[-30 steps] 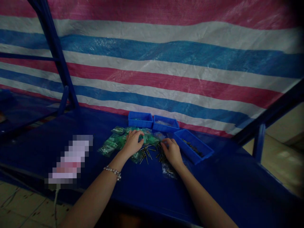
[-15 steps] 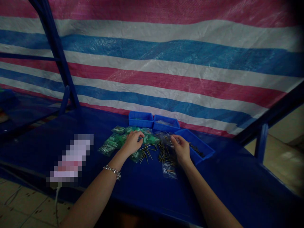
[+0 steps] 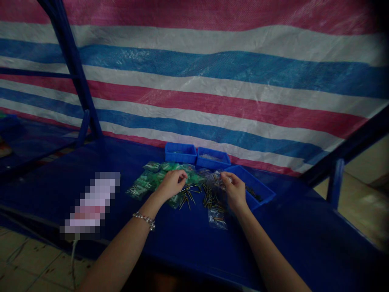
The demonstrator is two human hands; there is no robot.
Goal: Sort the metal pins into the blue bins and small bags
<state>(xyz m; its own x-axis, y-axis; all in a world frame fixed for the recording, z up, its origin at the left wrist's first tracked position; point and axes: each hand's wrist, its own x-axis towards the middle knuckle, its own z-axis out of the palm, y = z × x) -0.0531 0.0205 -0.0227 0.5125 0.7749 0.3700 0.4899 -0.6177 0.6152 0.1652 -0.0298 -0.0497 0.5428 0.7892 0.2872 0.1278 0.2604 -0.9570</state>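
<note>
Over the blue tabletop (image 3: 273, 227), a clear plastic bag (image 3: 216, 179) pinched above scattered metal pins (image 3: 188, 196)
Right fingers (image 3: 226, 177) grip the bag beside a blue plastic bin (image 3: 258, 190); left hand (image 3: 170, 184) curls over green packets (image 3: 142, 182), its hold unclear.

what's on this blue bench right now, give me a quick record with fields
left hand: over green plastic packets
right hand: pinching a small clear plastic bag
between hands: loose slim metal pins
containers: three blue rectangular plastic bins
surface: blue-covered bench
backdrop: pink, white and blue striped tarpaulin
</note>
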